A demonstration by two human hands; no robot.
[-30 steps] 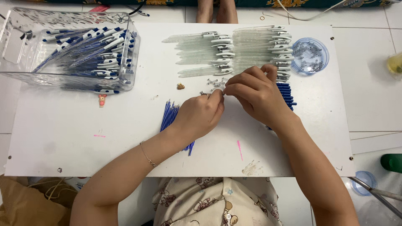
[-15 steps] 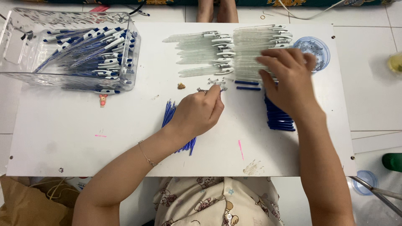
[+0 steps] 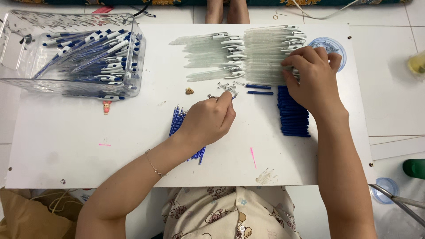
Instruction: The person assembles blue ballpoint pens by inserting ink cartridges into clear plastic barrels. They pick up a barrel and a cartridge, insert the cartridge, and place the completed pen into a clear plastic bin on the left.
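White table (image 3: 88, 150): left hand (image 3: 210, 121) pinches probably a spring; right hand (image 3: 312, 77) grasps clear barrels (image 3: 265, 53)

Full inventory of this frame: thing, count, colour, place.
table: one, white, centre
clear bin: one, far left, holds assembled blue-white pens
clear pen barrels: many, far centre rows
springs: small metal pile, centre
blue refills: bundle, under left hand
blue pen parts: stack, below right hand
round lid: one, blue-clear, far right
left hand: fingertips at springs
right hand: on barrel row
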